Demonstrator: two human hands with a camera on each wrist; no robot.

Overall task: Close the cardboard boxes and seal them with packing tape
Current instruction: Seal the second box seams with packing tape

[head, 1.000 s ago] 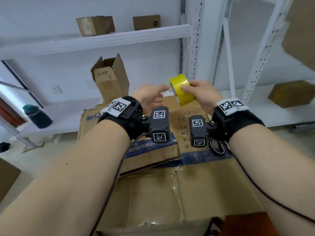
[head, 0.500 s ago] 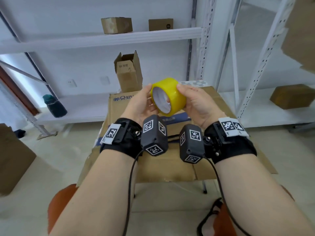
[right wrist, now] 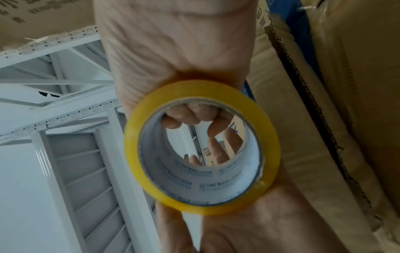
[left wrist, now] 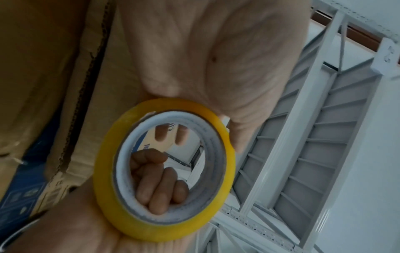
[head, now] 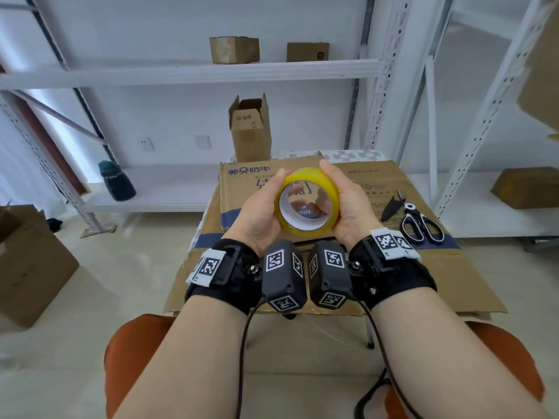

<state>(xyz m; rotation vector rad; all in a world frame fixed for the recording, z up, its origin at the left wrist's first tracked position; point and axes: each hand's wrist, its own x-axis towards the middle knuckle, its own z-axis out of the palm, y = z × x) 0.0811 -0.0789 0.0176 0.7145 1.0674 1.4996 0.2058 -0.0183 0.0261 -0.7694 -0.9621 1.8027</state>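
Note:
I hold a yellow roll of packing tape (head: 314, 176) between both hands above the table, its open core facing me. My left hand (head: 260, 207) cups its left side and my right hand (head: 351, 204) cups its right side, fingers curled round the back. In the left wrist view the tape roll (left wrist: 103, 179) shows the left fingers (left wrist: 155, 188) through its core. The right wrist view shows the tape roll (right wrist: 132, 154) pressed between both palms. Flattened cardboard boxes (head: 393, 182) lie on the table under the hands. A small cardboard box (head: 249, 128) stands beyond them, flaps open.
Scissors (head: 420, 220) and black snips (head: 391, 204) lie on the cardboard at right. A dark bottle (head: 116, 182) stands on the low shelf at left. Small boxes (head: 234, 49) sit on the upper shelf, one box (head: 526, 187) on the right shelf, another box (head: 30, 261) on the floor.
My left hand has taken hold of the roll beside the right. Both hands drew it closer to me and turned its core toward me.

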